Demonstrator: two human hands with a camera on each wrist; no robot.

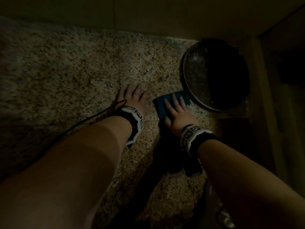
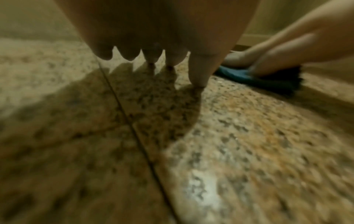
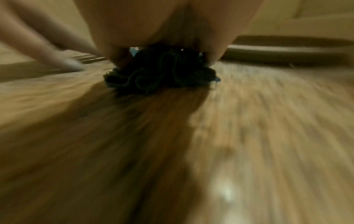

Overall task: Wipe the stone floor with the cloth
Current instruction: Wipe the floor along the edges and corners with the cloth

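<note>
A folded blue cloth [image 1: 162, 105] lies on the speckled stone floor [image 1: 74, 68] near a dark round pan. My right hand [image 1: 176, 111] presses flat on the cloth, fingers straight and spread. In the right wrist view the cloth [image 3: 162, 72] bunches dark under the palm, and the picture is blurred. My left hand [image 1: 133, 96] rests on the bare floor just left of the cloth, fingers spread, holding nothing. The left wrist view shows its fingertips [image 2: 197, 75] touching the stone, with the blue cloth [image 2: 237, 74] and the right hand [image 2: 268, 60] beyond.
A dark round metal pan [image 1: 216, 75] lies on the floor right beside the cloth's far edge, in the corner. A wall [image 1: 148, 17] runs along the back, and a raised ledge [image 1: 264, 80] borders the right side. A tile seam [image 2: 134, 125] crosses the floor.
</note>
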